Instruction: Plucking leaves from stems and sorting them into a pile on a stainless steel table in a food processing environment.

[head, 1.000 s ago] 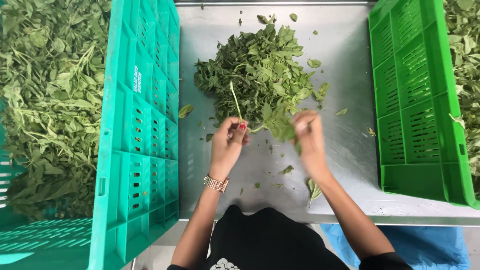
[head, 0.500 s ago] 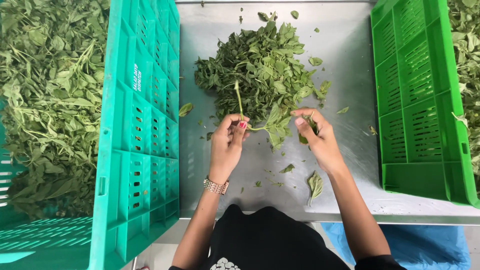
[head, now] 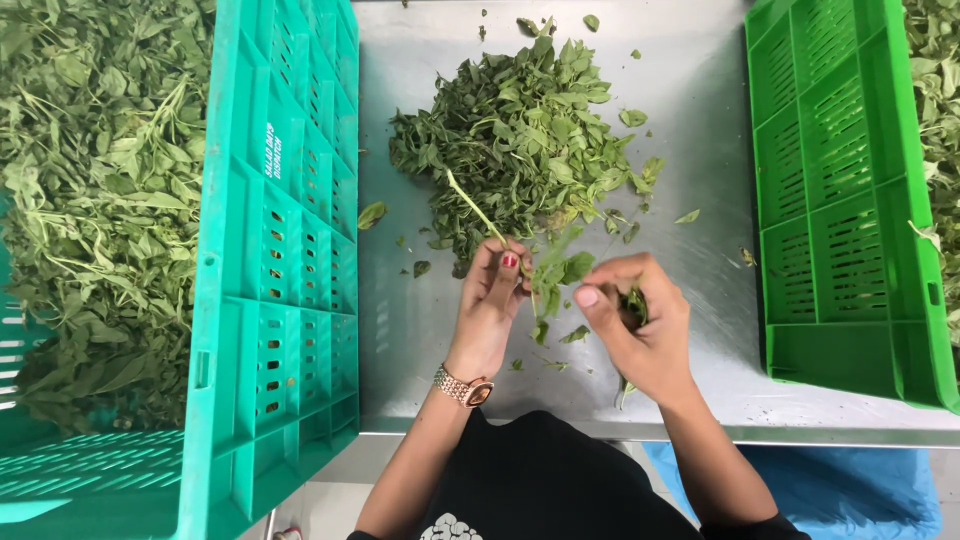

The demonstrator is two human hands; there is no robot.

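1. Left hand (head: 492, 305): fingers pinched together on a leafy sprig (head: 520, 258), whose bare stem (head: 470, 205) slants up toward 11 o'clock over the heap.
2. Right hand (head: 640, 325): thumb and forefinger closed on the sprig's leaves at its 9 o'clock side; the other fingers curl around a small wad of plucked leaves (head: 634, 300).
3. Leaf pile (head: 520, 145): heaped on the steel table (head: 700, 130) at 12 o'clock from the hands, just beyond them.
4. Stray leaves (head: 372, 213): scattered around the pile and under the hands.
5. Teal crate (head: 270, 270): wall standing along the table's 9 o'clock side, leafy stalks (head: 90, 200) inside.
6. Green crate (head: 840, 190): at 3 o'clock, more greens (head: 938, 90) within.
7. Open room: bare steel on either side of the hands, out to the two crates, and at the near table edge (head: 820, 428), 6 o'clock.
8. Wristwatch (head: 463, 387): on the left wrist.
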